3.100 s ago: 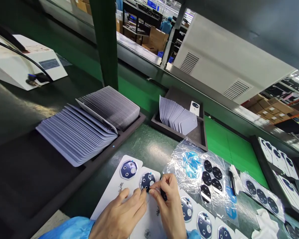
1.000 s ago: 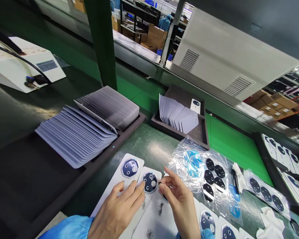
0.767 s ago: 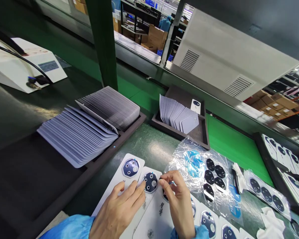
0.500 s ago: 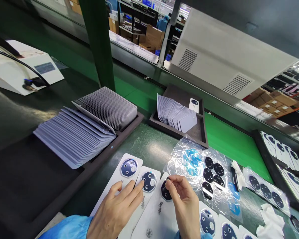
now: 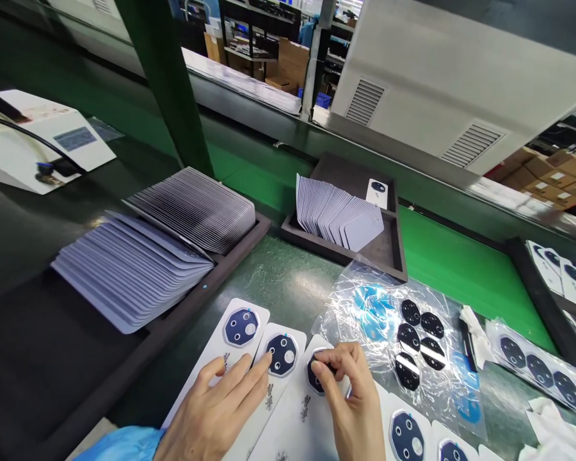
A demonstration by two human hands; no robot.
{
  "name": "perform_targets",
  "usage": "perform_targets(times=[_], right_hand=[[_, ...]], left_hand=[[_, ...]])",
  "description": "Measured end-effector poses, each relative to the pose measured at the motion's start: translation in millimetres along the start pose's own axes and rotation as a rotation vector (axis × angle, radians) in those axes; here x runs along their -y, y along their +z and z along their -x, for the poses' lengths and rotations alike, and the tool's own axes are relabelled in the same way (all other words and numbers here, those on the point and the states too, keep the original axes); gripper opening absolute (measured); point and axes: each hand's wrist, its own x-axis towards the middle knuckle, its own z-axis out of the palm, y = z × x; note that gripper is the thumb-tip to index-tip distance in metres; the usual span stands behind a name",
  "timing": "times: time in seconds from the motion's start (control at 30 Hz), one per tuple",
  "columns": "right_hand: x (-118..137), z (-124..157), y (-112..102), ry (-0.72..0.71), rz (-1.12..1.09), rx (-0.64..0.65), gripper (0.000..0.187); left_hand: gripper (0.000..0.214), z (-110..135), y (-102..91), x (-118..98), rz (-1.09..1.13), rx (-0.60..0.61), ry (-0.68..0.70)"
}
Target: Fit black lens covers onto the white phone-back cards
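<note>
Several white phone back covers lie side by side on the green mat in front of me, each with a dark octagonal camera panel. My left hand (image 5: pixel 221 410) lies flat, fingers stretched out, on the first two covers; its fingertips touch the second cover's camera panel (image 5: pixel 281 354). My right hand (image 5: pixel 352 400) is pinched, thumb and forefinger pressed onto the third cover's camera panel (image 5: pixel 313 378). Whatever the pinch holds is too small to make out. The first cover's panel (image 5: pixel 240 326) is uncovered.
A clear plastic sheet with black lens stickers (image 5: pixel 415 336) lies right of my hands. A dark tray (image 5: pixel 393 253) behind holds upright white covers; a long stack of covers (image 5: pixel 139 262) fills a tray on the left. A white machine (image 5: pixel 38 137) sits far left. More covers lie at right (image 5: pixel 564 275).
My right hand moved from the second cover's panel to the third cover's and came down onto it in a pinch. My left hand stayed flat. The view shifted slightly.
</note>
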Motion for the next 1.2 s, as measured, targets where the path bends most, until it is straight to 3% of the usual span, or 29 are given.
perform_targets(times=[0.2, 0.33, 0.57, 0.8, 0.97, 1.2], right_hand=[[11, -5, 26, -0.181, 0.117, 0.021, 0.014], [19, -7, 44, -0.281, 0.198, -0.012, 0.019], [21, -11, 50, -0.431, 0.438, 0.008, 0.021], [25, -17, 45, -0.345, 0.389, 0.004, 0.019], [25, -18, 46, -0.442, 0.469, -0.010, 0.022], [25, -19, 47, -0.442, 0.503, -0.012, 0.020]], left_hand=[[0.048, -4, 0.8, -7, 0.039, -0.073, -0.074], [0.055, -11, -6.6, -8, 0.015, -0.060, -0.073], [0.054, -11, -7.0, -8, -0.002, -0.043, -0.074], [0.052, -10, -7.9, -10, -0.023, -0.038, -0.081], [0.056, -12, -9.3, -9, -0.026, -0.016, -0.080], [0.055, -12, -9.4, -9, -0.013, -0.049, -0.093]])
